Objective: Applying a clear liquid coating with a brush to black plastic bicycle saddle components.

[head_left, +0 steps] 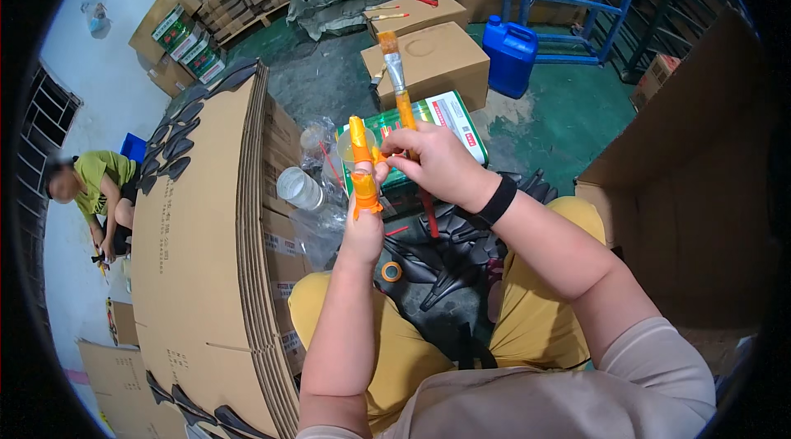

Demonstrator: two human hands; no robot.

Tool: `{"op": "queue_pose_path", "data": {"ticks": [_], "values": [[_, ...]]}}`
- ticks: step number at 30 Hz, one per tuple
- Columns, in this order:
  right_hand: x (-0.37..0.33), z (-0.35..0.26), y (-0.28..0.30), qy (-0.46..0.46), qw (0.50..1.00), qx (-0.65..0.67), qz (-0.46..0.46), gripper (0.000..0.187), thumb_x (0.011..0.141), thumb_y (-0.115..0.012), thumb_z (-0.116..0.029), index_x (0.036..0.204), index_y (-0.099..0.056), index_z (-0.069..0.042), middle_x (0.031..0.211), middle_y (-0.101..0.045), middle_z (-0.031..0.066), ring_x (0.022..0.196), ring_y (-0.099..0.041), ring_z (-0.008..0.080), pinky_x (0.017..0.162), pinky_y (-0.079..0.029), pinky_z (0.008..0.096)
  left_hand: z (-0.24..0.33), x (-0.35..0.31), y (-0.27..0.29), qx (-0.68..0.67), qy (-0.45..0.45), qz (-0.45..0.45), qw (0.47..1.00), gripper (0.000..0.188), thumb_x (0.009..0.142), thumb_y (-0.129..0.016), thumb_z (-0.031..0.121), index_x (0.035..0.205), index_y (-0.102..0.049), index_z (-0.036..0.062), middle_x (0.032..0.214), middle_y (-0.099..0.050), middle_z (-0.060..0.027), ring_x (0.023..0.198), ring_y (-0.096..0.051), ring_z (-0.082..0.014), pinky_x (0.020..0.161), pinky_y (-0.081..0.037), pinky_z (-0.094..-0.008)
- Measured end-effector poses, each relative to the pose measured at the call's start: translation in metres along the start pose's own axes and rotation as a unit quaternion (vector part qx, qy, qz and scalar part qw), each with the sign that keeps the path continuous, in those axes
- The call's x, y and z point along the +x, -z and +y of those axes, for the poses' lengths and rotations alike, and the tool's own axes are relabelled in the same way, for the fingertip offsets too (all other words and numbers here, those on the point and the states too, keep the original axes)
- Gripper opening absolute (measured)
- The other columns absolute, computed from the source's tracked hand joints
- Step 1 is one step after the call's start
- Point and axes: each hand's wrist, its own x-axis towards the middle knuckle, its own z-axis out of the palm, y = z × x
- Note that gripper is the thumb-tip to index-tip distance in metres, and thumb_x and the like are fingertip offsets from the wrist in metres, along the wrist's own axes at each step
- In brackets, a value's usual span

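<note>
My left hand (360,220) is raised in the middle, its fingers stretched upward. Orange tape (366,194) wraps the thumb side, and more covers an upright finger. My right hand (441,157) grips a paintbrush (398,76) with orange-stained bristles pointing up and a red handle end hanging below. Its thumb and fingertips come together at a loose bit of orange tape beside the left finger. Behind the hands lies a green-and-white box-shaped container (452,119) with a clear tub (350,145) on it. Black curved pieces (445,253) lie below, beside a roll of orange tape (391,272).
Stacked cardboard (198,241) with black pieces stands at my left, near a clear plastic cup (301,187). Ahead are a cardboard box (437,60) and a blue jug (509,56). An open carton (684,175) rises at right. Another person (103,192) sits far left.
</note>
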Motion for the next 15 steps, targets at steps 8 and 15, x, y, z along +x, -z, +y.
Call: {"op": "queue_pose_path", "data": {"ticks": [8,15], "values": [[-0.003,-0.005,-0.004,0.06,0.993,-0.106,-0.005,0.014,0.071,-0.068,-0.013,0.083,-0.061,-0.008,0.073,-0.056,0.0125,0.067,-0.058,0.0316,0.06,-0.047,0.0391,0.002,0.002,-0.006,-0.028,0.026,0.034,0.999,0.056,0.098,-0.034,0.04,0.136,-0.032,-0.0006,0.134,-0.042,-0.0088,0.127,-0.036,-0.0164,0.108,-0.023,-0.0316],[-0.001,-0.004,-0.007,-0.099,0.989,0.102,-0.026,0.01,0.071,-0.06,-0.01,0.073,-0.059,-0.001,0.062,-0.054,0.0077,0.058,-0.053,0.0172,0.056,-0.043,0.0293,-0.006,0.004,0.004,0.018,0.052,0.026,0.998,0.052,0.097,-0.035,0.043,0.128,-0.043,0.0009,0.126,-0.047,-0.006,0.121,-0.04,-0.0146,0.106,-0.024,-0.031]]}}
